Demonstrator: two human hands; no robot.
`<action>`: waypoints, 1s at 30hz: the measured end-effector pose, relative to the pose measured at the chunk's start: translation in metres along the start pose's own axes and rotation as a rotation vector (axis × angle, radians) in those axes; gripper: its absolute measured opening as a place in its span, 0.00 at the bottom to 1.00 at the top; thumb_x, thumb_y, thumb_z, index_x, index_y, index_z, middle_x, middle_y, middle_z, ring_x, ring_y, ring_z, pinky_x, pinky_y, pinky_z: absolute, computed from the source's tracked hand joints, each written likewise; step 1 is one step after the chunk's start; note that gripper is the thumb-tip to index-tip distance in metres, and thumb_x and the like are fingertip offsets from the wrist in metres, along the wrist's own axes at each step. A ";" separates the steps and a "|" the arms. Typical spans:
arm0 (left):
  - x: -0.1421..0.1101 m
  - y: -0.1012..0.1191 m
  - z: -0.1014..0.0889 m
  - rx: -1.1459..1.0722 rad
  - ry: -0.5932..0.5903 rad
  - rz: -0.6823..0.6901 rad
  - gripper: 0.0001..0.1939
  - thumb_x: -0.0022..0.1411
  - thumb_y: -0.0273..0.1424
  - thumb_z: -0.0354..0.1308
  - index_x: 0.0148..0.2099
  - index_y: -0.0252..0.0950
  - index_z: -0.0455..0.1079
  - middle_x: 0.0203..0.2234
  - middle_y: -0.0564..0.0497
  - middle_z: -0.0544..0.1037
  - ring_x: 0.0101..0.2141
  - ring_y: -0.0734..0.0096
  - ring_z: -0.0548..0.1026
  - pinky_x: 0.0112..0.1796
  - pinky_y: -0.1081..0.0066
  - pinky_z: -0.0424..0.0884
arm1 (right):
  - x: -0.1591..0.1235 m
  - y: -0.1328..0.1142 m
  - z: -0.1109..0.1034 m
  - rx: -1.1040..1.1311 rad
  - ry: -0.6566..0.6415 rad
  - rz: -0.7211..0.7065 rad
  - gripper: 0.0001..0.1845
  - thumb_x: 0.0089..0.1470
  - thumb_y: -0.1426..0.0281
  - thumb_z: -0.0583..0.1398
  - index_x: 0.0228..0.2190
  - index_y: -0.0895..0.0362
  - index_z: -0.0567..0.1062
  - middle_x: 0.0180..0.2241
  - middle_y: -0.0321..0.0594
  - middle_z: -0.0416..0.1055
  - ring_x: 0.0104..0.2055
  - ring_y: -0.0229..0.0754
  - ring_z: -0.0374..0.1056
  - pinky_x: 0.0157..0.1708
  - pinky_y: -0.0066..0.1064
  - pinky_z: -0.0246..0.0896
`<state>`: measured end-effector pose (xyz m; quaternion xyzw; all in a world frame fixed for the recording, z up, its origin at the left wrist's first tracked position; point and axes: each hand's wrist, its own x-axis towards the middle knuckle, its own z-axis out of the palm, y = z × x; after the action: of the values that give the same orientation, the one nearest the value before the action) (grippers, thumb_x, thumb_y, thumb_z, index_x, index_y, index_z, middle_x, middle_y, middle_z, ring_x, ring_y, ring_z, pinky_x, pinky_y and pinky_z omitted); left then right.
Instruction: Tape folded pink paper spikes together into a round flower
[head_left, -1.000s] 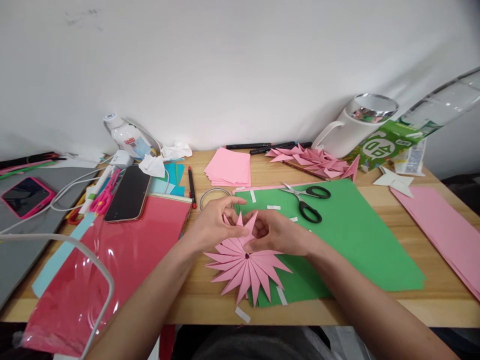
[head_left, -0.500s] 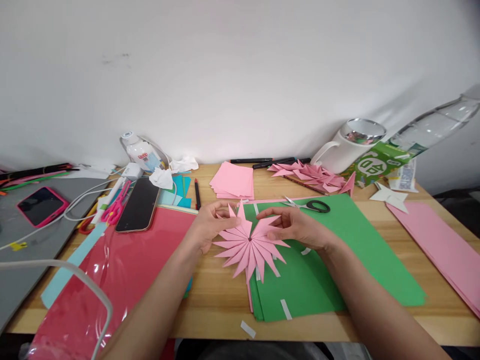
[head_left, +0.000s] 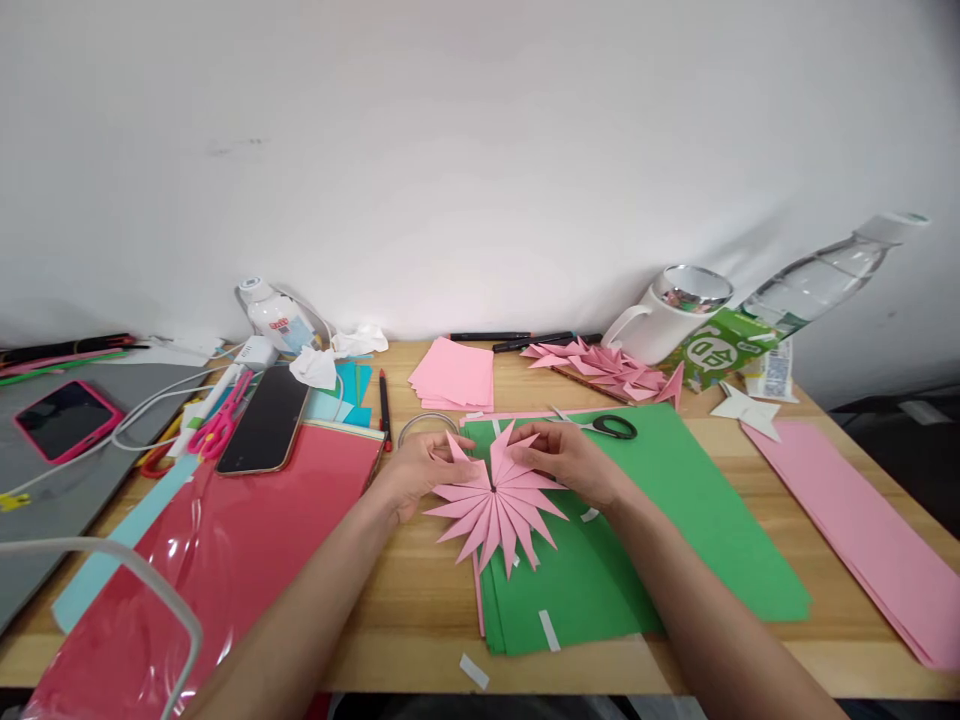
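Between my hands is a pink folded-paper star [head_left: 496,515], its many pointed blades fanned around a small dark centre hole. My left hand [head_left: 420,472] pinches its upper left blades between thumb and fingers. On the upper right side, my right hand [head_left: 566,462] grips other blades the same way. A narrow gap shows between blades at the top. The star is held over the left edge of a stack of green paper [head_left: 637,560]. Black-handled scissors [head_left: 613,427] lie on the green stack just beyond my right hand.
Pink paper squares [head_left: 454,372] and a heap of folded pink pieces [head_left: 607,368] lie near the wall. A white mug [head_left: 664,320] and a plastic bottle [head_left: 817,278] stand at the back right. Left are a phone [head_left: 266,420], pink scissors [head_left: 217,425] and a red plastic-covered packet [head_left: 247,540].
My right hand has shifted left, closer to the star's top, and the gap between the upper blades looks narrower. The camera view has moved slightly, shifting the table.
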<state>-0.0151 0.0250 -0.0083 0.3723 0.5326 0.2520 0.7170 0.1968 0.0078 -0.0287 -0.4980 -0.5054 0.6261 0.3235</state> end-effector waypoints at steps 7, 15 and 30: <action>0.004 -0.003 -0.002 0.018 0.021 0.014 0.27 0.24 0.30 0.76 0.32 0.29 0.74 0.20 0.51 0.78 0.22 0.74 0.74 0.26 0.76 0.68 | 0.002 0.004 -0.001 0.103 0.014 0.007 0.25 0.42 0.54 0.66 0.36 0.59 0.73 0.19 0.29 0.64 0.20 0.31 0.54 0.21 0.24 0.45; 0.004 -0.002 -0.005 0.000 0.041 0.051 0.23 0.27 0.30 0.76 0.30 0.29 0.74 0.20 0.50 0.79 0.23 0.74 0.75 0.26 0.76 0.68 | 0.005 0.003 0.002 0.137 0.139 0.002 0.24 0.41 0.49 0.64 0.24 0.58 0.69 0.22 0.31 0.63 0.22 0.32 0.57 0.21 0.25 0.51; 0.006 -0.002 -0.007 0.103 0.031 0.109 0.19 0.37 0.36 0.72 0.30 0.32 0.70 0.18 0.57 0.72 0.17 0.78 0.70 0.18 0.78 0.64 | -0.007 -0.008 -0.015 -0.098 -0.056 -0.054 0.29 0.30 0.71 0.72 0.38 0.58 0.72 0.32 0.35 0.67 0.33 0.36 0.66 0.35 0.30 0.64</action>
<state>-0.0200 0.0297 -0.0146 0.4332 0.5349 0.2687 0.6738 0.2125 0.0087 -0.0193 -0.4817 -0.5575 0.6052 0.3014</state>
